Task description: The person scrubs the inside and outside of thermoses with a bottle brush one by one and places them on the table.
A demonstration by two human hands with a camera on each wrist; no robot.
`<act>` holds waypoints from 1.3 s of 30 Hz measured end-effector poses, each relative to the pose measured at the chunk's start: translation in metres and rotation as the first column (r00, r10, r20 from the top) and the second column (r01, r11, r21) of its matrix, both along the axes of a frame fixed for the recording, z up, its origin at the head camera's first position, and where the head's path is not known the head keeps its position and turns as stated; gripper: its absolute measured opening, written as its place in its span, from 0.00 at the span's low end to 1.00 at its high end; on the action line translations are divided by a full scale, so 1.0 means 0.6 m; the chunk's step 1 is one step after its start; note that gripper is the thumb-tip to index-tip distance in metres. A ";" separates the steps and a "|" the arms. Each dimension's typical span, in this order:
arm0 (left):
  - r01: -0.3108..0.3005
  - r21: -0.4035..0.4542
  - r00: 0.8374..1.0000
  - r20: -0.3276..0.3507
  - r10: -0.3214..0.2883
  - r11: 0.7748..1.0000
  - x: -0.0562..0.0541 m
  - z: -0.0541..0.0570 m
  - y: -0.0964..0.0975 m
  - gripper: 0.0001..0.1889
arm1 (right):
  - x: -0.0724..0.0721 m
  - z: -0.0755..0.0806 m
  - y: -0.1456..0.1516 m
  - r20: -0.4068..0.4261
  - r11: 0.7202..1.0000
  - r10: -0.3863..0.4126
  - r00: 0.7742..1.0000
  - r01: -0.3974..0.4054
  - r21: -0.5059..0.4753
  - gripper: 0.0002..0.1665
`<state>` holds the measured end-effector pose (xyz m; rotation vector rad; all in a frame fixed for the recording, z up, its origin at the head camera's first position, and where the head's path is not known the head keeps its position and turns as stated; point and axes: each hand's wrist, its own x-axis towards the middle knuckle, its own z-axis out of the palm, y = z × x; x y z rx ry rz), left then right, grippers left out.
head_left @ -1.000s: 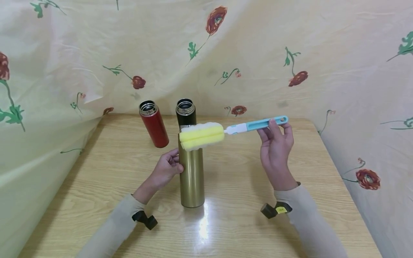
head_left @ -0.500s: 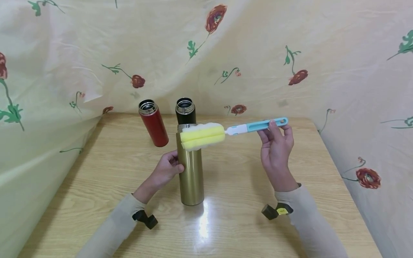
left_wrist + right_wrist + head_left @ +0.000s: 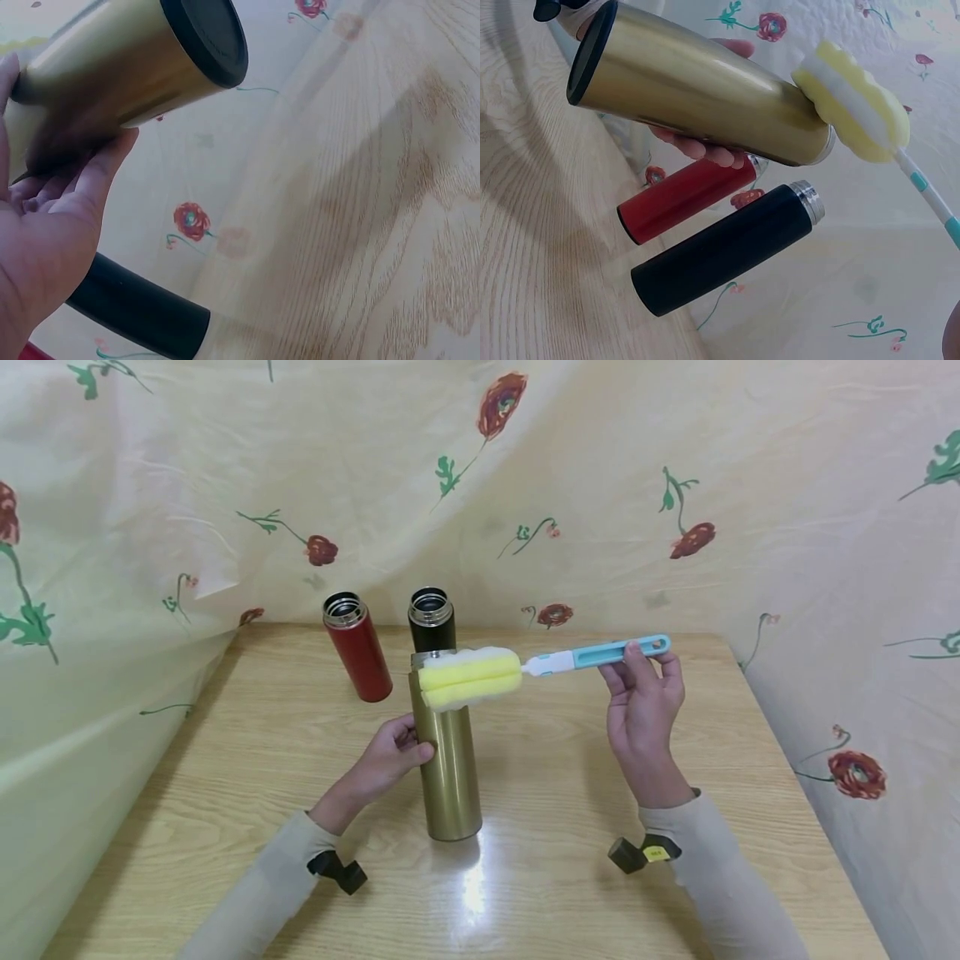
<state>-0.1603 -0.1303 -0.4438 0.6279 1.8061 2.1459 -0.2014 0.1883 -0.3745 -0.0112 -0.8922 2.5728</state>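
My left hand (image 3: 392,762) grips a gold flask (image 3: 450,777) round its side. The flask leans slightly, its top to the left, and its black base (image 3: 214,41) is lifted off the table in the left wrist view. A bottle brush (image 3: 471,677) with a yellow and white sponge head lies across the flask's upper end, hiding part of its metal rim in the head view. In the right wrist view the sponge (image 3: 859,105) is right at the flask's mouth end, outside it. My right hand (image 3: 643,710) pinches the brush's light blue handle (image 3: 600,652) between thumb and fingers.
A red flask (image 3: 360,656) and a black flask (image 3: 433,635), both uncapped, stand upright at the back of the wooden table (image 3: 247,760). The gold flask partly hides the black one. Flowered cloth (image 3: 600,568) hangs behind and at both sides.
The gold flask's base has swung a little to the right, so it leans more. My left thumb has shifted slightly right with it. The right hand and brush are almost still.
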 end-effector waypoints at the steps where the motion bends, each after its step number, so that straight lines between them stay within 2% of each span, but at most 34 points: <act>1: 0.013 0.006 1.000 0.006 -0.013 1.000 0.001 0.000 -0.001 0.43 | 0.000 0.000 0.000 0.001 1.000 -0.001 1.000 0.001 0.001 0.14; 6: 0.095 0.103 0.994 0.043 -0.100 0.990 0.003 0.000 -0.005 0.25 | -0.001 -0.003 -0.001 0.007 1.000 -0.002 1.000 0.002 0.004 0.14; 9: 0.132 0.169 0.988 0.056 -0.143 0.977 0.003 -0.002 -0.007 0.21 | -0.001 -0.005 -0.001 0.010 1.000 0.001 1.000 -0.001 0.006 0.14; 11: 0.136 0.188 0.987 0.055 -0.149 0.973 0.002 -0.004 -0.007 0.21 | -0.001 -0.006 0.001 0.014 1.000 0.003 1.000 -0.003 0.005 0.14; 15: 0.097 0.163 0.994 0.037 -0.104 0.982 -0.002 -0.008 -0.008 0.23 | 0.002 -0.007 0.005 0.025 1.000 0.006 1.000 -0.006 -0.007 0.15; 20: 0.057 0.150 0.998 0.012 -0.060 0.987 -0.006 -0.008 -0.007 0.38 | 0.006 -0.007 0.010 0.046 1.000 0.010 0.999 -0.009 -0.024 0.16; 22: 0.048 0.153 0.999 0.005 -0.050 0.987 -0.007 -0.007 -0.006 0.41 | 0.008 -0.007 0.011 0.058 1.000 0.010 0.998 -0.009 -0.021 0.16; 31: -0.011 0.137 1.000 0.004 0.010 0.991 -0.008 -0.005 -0.007 0.43 | 0.028 -0.017 0.020 0.124 0.999 0.042 0.991 -0.043 0.011 0.16; 39: 0.012 0.149 1.000 -0.009 -0.011 0.989 -0.013 -0.006 -0.012 0.46 | 0.048 -0.034 0.030 0.145 0.997 0.072 0.987 -0.077 0.027 0.14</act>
